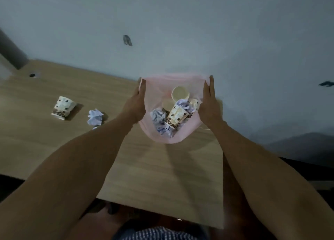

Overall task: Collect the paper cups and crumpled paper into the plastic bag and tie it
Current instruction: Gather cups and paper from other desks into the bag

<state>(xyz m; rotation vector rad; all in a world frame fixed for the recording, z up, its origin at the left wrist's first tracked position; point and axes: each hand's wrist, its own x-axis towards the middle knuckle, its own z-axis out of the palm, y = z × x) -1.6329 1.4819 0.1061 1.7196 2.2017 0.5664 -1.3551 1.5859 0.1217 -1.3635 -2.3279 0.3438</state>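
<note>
A pink plastic bag (174, 135) stands open on the wooden table (153, 176), against the wall. My left hand (136, 104) grips its left rim and my right hand (209, 104) grips its right rim, spreading the mouth. Inside lie several paper cups with a coffee-bean print (176, 116) and wads of crumpled white paper (158, 115). Out on the table to the left, one more printed paper cup (63, 108) lies on its side. A crumpled paper ball (95, 117) rests just right of that cup.
A pale wall (180, 32) with two dark marks rises right behind the bag. The table's right edge runs close to my right forearm, with dark floor beyond. A small dark hole (32, 75) sits at the table's far left.
</note>
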